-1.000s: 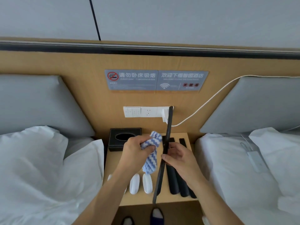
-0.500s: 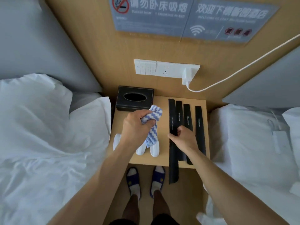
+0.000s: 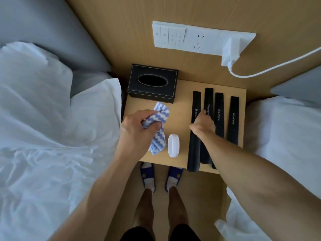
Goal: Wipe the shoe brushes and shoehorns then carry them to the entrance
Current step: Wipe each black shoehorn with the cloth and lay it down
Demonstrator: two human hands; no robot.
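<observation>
Over the worktop (image 3: 182, 108), my left hand (image 3: 137, 129) bunches the striped cloth (image 3: 159, 129), ready for wiping; my right hand (image 3: 203, 125) curls onto the leftmost shoehorns (image 3: 195, 133), apparently lining them up. One white brush (image 3: 173, 145) lies between.

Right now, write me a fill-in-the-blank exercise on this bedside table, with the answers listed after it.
1. The left hand grips a blue-and-white zigzag striped ____.
2. The number of long black plastic shoehorns lying side by side on the light wooden nightstand is ____.
3. The black leather tissue box sits at the nightstand's back ____ corner.
4. The small white oval shoe brush lies between the striped fabric and the ____.

Answers: cloth; four; left; shoehorns
</observation>
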